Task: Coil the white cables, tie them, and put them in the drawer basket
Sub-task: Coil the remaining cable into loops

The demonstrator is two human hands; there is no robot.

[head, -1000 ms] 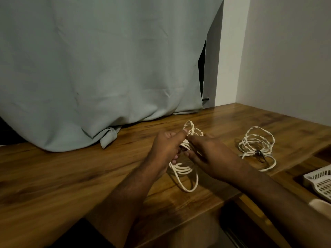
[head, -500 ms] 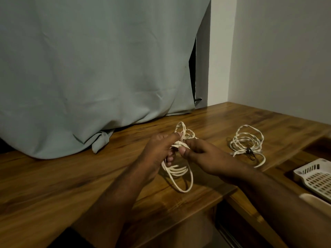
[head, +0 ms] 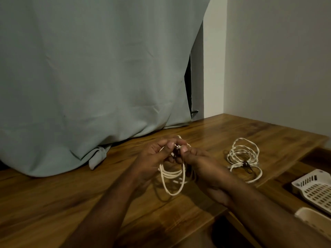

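I see one coiled white cable with a dark tie (head: pixel 244 158) lying finished on the wooden surface (head: pixel 71 194), right of my hands. My left hand (head: pixel 157 154) and right hand (head: pixel 197 163) pinch a second white cable coil (head: pixel 172 176), seemingly fastening its tie. The white slotted plastic drawer basket (head: pixel 315 190), far right, holds no cable that I can see.

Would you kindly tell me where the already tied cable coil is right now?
In the head view, the tied coil lies on the wooden table, right of both hands, just behind the white basket.
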